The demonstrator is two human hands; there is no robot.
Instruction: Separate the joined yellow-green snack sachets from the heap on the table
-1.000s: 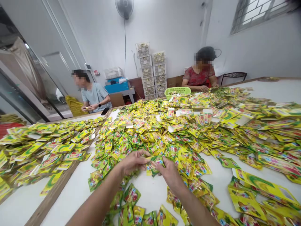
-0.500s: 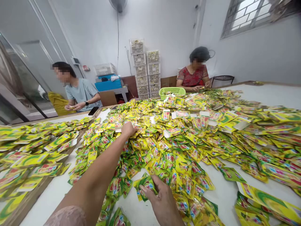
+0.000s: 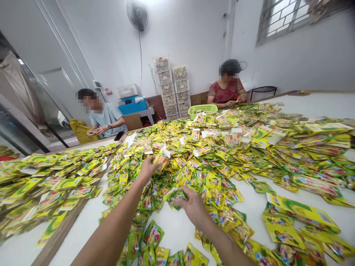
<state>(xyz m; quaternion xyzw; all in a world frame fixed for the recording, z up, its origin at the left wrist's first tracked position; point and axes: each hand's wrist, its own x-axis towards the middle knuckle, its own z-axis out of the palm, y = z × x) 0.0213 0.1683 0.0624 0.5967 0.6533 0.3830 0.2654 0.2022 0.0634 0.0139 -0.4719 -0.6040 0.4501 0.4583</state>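
My left hand (image 3: 148, 168) reaches over the large heap of yellow-green foil sachets (image 3: 194, 162) and pinches a small sachet (image 3: 162, 159) with a white tab. My right hand (image 3: 192, 205) is lower in the view, its fingers closed on a green sachet (image 3: 175, 198) at the heap's near edge. A loose row of sachets (image 3: 149, 240) lies on the white table below my arms. Larger yellow packets (image 3: 302, 216) lie to the right.
A wooden-edged table (image 3: 72, 218) with more sachets stands at left. Two co-workers (image 3: 107, 116) (image 3: 226, 88) sit beyond the heap, handling small items. A green basket (image 3: 203, 109), stacked white crates (image 3: 172, 88), a black phone (image 3: 119, 136) and a wall fan (image 3: 137, 14) are in view.
My left hand has drawn back from the heap's far part and now holds a sachet. My right hand has moved up and right with the green sachet. The view has shifted slightly.
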